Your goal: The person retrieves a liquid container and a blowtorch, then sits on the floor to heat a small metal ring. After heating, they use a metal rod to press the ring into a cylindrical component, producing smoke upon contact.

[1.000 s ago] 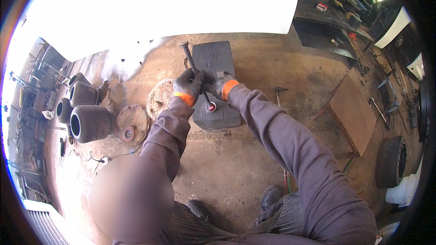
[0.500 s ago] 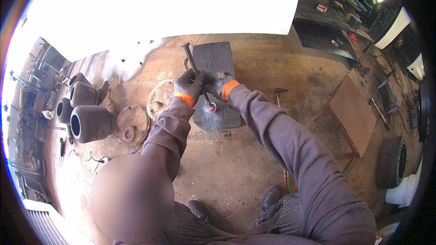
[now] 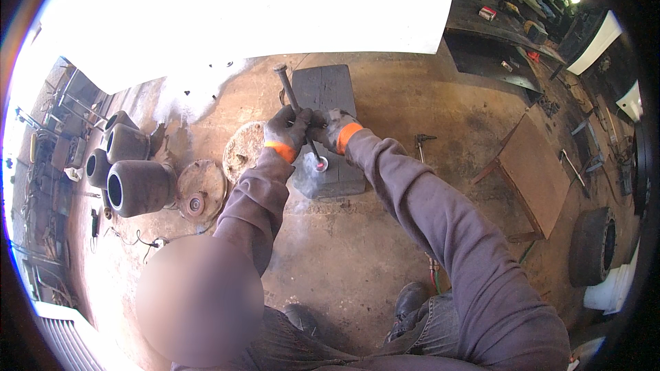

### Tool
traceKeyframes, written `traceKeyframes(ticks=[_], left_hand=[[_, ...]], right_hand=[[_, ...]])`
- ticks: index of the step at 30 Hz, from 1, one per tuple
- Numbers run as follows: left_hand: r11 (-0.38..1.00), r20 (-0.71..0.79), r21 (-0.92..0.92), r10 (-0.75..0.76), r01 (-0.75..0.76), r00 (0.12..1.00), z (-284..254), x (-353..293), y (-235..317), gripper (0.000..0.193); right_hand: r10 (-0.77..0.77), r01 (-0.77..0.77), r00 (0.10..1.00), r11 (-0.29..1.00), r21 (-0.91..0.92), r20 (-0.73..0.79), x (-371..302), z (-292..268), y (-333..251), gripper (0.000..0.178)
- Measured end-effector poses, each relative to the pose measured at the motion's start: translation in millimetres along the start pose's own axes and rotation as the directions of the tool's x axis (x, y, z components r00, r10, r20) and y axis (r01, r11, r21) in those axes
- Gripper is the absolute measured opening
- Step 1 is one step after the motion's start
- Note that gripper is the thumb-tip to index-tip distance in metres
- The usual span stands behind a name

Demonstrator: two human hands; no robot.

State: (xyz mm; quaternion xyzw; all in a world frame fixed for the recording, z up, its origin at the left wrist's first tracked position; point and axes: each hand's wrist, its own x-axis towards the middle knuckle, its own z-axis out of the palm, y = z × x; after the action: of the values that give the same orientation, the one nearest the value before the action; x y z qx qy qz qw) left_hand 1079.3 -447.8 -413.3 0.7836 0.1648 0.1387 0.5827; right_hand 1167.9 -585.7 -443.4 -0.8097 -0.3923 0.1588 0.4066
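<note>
Both my gloved hands grip a long dark metal rod (image 3: 287,91) that leans up and to the left. My left hand (image 3: 285,130) and my right hand (image 3: 331,128) sit side by side on its shaft. The rod's lower tip presses into a small round glowing pink piece (image 3: 321,163) on a dark steel block (image 3: 328,89) that rests on the dirt floor. Thin smoke rises beside the glowing piece at the block's near end.
Several dark cylindrical drums (image 3: 139,187) and rusty discs (image 3: 201,189) lie at the left. A wooden table (image 3: 540,175) stands at the right with a tyre (image 3: 592,246) near it. My shoe (image 3: 410,299) is at the bottom. Small tools (image 3: 421,142) lie on the floor.
The rod's tip stays on the glowing piece. Smoke has spread around the block's near end. My hands have barely shifted.
</note>
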Motion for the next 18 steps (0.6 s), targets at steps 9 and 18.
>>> traceKeyframes(ticks=[9, 18], left_hand=[[0.997, -0.017, -0.079, -0.02, 0.018, 1.0, -9, -2, 40, 0.029], [0.998, -0.064, -0.052, 0.043, -0.046, 0.997, -13, 8, 30, 0.027]], right_hand=[[-0.081, 0.082, 0.996, 0.995, 0.054, -0.026, -3, -19, -34, 0.035], [-0.022, 0.027, 0.998, 0.995, 0.093, -0.053, -7, -24, -47, 0.04]])
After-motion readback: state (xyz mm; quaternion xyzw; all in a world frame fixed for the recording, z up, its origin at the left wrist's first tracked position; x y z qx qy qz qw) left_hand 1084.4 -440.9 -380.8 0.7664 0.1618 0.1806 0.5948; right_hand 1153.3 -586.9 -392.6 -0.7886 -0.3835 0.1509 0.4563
